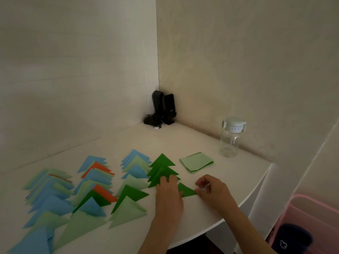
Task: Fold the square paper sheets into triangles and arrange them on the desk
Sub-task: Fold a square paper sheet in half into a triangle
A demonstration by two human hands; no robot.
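Dark green paper sits in our grip: a small folded triangle [186,190] lies flat on the white worktop [183,140]. Our right hand [211,189] pinches its right-hand corner between thumb and curled fingers, while our left hand [168,189] presses down on its left part with fingers laid nearly straight. The triangle's long edge runs along the side nearest us, and its apex points away from us toward the wall.

Just beyond our left fingers a column of dark green triangles [162,168] overlaps, each apex pointing away; our left fingertips rest on the nearest of them. To the left run more overlapping columns: one of blue and light green triangles [134,167], a middle column [95,182] that adds orange pieces, and a far-left column [49,187] of mostly blue. To the right of the dark green column, well apart from our hands, lies a stack of light green square sheets [196,162].

Farther back a clear bottle [230,138] with a white lid stands near the right wall, and two black speakers [163,108] stand upright in the corner where the pale walls meet. Off the worktop's right edge is a pink bin [311,213].
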